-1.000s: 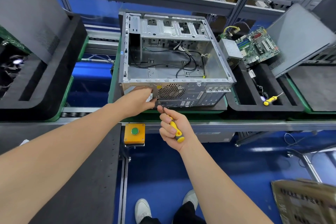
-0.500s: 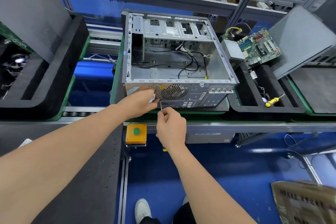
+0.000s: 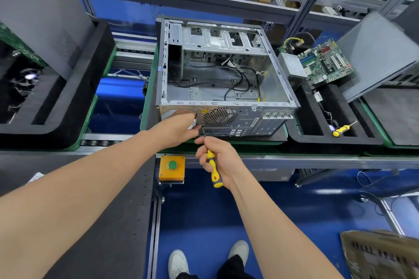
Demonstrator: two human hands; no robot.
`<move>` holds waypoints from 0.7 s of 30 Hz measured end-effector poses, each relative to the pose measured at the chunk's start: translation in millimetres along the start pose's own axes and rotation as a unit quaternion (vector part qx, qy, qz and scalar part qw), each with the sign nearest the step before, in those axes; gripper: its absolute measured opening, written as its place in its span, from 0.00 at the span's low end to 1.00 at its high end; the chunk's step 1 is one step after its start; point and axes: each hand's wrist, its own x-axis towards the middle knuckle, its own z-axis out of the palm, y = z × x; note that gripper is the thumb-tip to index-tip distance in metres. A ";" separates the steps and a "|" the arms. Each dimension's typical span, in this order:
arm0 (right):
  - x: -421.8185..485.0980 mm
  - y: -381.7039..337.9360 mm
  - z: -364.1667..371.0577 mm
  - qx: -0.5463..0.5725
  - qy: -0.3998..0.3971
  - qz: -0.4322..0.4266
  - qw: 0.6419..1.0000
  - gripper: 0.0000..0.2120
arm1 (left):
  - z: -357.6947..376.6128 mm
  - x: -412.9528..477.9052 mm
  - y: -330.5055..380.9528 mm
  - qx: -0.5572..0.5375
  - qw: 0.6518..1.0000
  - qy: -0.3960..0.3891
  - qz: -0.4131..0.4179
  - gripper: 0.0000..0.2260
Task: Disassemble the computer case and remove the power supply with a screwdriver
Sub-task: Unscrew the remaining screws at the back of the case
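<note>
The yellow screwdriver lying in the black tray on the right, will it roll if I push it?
Probably it rolls a little: the spare screwdriver has a rounded handle. The walls of the black tray would likely stop it. It looks small, so likely light.

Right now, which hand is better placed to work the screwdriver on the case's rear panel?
Right. The right hand grips the yellow screwdriver, its tip at the computer case beside the fan grille; the left hand only touches that case.
</note>
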 end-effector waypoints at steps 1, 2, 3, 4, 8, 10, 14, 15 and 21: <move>-0.1 1.0 2.5 -0.058 0.022 -0.023 0.998 0.12 | 0.1 -0.1 0.3 0.002 1.000 0.001 0.001 0.08; -0.1 1.9 5.5 -0.132 0.054 -0.048 0.989 0.12 | 0.0 -0.1 0.6 0.004 1.000 0.001 0.000 0.09; -1.0 3.0 9.0 -0.222 0.097 -0.073 0.967 0.11 | 0.0 0.0 0.5 0.005 1.000 0.001 -0.001 0.09; -1.7 3.8 12.6 -0.319 0.147 -0.102 0.931 0.11 | 0.1 0.4 0.2 0.006 1.000 0.001 -0.002 0.10; -1.6 15.4 27.4 -0.584 0.307 -0.153 0.735 0.13 | 1.1 1.1 -1.0 0.006 1.000 0.002 -0.007 0.08; -1.3 18.2 28.7 -0.568 0.309 -0.162 0.745 0.13 | 1.5 0.7 -0.4 0.003 1.000 0.004 -0.006 0.07; 6.0 -0.7 22.0 -0.295 0.215 -0.039 0.930 0.12 | -1.6 0.3 1.9 0.013 1.000 -0.009 -0.011 0.10; 5.5 -5.7 19.7 -0.205 0.183 0.016 0.961 0.13 | -1.7 0.4 2.2 0.016 1.000 -0.011 -0.014 0.11; -4.0 -10.2 -3.7 0.044 -0.039 0.062 0.996 0.11 | 0.0 0.4 0.5 0.019 1.000 -0.013 -0.016 0.11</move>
